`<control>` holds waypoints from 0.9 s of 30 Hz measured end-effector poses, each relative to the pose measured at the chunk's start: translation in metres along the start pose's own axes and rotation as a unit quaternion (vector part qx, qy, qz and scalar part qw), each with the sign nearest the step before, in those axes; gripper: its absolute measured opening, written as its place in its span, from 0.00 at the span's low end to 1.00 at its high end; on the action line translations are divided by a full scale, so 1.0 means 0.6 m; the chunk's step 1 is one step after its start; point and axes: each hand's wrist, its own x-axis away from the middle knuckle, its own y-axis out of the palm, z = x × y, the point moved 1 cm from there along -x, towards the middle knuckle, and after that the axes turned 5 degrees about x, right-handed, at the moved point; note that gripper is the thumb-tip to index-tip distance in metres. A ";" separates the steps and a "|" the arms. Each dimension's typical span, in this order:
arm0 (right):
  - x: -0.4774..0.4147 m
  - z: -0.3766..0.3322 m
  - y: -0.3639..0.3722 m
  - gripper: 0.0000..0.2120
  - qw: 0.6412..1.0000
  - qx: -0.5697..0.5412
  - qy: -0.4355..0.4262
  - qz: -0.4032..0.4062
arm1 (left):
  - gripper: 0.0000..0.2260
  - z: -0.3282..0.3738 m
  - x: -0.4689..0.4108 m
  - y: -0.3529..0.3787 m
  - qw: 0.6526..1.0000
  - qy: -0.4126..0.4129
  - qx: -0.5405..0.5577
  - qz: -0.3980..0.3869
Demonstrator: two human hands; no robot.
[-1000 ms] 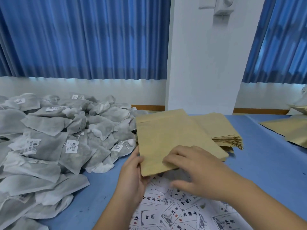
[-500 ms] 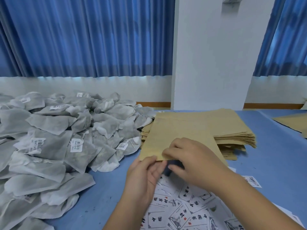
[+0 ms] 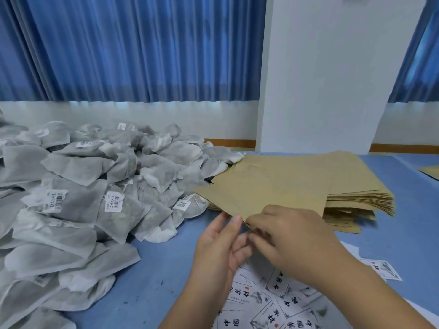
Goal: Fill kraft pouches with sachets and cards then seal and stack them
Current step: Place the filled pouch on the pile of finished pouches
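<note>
While the work appears to be at its opening step, one kraft pouch [image 3: 268,193] lies slanted over the stack of empty pouches [image 3: 361,200] on the blue worktop [image 3: 415,222], its near corner raised and its mouth not yet parted. The heap of sachets [image 3: 95,186] at the left and the printed cards [image 3: 273,302] below the wrists await use, so filling, sealing and stacking all seem left to do. Right hand [image 3: 292,236] arches over the pouch's near corner, fingers curled and pinching its edge; left hand [image 3: 218,245] stands palm inward just beside it, fingers nearly straight, thumb and forefinger tips touching that corner
</note>
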 end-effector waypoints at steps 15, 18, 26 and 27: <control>-0.005 0.019 -0.012 0.19 0.990 -0.130 0.053 0.004 | 0.15 0.000 -0.003 0.000 0.999 0.014 0.023 -0.031; -0.005 0.022 -0.015 0.18 0.986 -0.159 0.060 0.005 | 0.15 0.000 -0.003 0.001 0.999 0.012 0.025 -0.032; -0.007 0.027 -0.020 0.13 0.975 -0.212 0.062 -0.010 | 0.14 0.003 -0.002 0.000 1.000 0.009 -0.010 -0.002; -0.006 0.027 -0.021 0.13 0.974 -0.219 0.062 -0.009 | 0.12 0.003 -0.001 0.000 1.000 0.012 -0.018 0.003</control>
